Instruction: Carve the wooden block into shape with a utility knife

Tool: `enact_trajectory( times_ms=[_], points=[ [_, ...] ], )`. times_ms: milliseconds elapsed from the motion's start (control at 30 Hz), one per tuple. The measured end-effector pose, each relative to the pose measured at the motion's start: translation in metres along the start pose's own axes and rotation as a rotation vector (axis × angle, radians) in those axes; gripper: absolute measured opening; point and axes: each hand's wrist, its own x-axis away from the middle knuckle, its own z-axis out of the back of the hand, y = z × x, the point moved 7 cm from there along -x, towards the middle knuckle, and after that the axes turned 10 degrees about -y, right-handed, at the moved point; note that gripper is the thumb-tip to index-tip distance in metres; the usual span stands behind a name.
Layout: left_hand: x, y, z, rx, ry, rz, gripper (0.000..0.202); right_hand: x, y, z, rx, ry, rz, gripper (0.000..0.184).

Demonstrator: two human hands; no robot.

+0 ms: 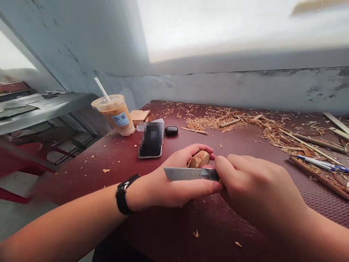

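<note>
One head-worn camera looks from close above the near side of the tabletop (240,140), forward and down, to the wall (191,88) beyond it.

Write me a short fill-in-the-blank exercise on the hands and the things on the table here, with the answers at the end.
1. The left hand holds a small block made of ____.
2. The knife is gripped in the person's ____ hand.
3. A white ____ sticks up from the plastic cup.
4. Seen from the person, the phone lies to the ____ of the black case.

Missing words: wood; right; straw; left.
</note>
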Motion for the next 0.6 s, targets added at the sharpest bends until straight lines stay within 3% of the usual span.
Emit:
enact_trajectory(
  times_ms=[167,367,600],
  points=[
    [-0.0014,0.0008,0.0036,-0.006,0.016,0.008,0.061,0.0041,-0.0024,-0.0036,0.067,0.050,-0.089,0.021],
    [-0.0007,0.0008,0.0067,-0.113,0.054,0.032,0.062,0.0056,-0.0054,-0.0019,0.062,0.020,-0.145,0.021],
    [0.0003,0.0046,0.0088,-0.275,0.074,0.042,0.061,0.0073,-0.0028,-0.0012,0.015,0.019,-0.138,0.021]
  ],
)
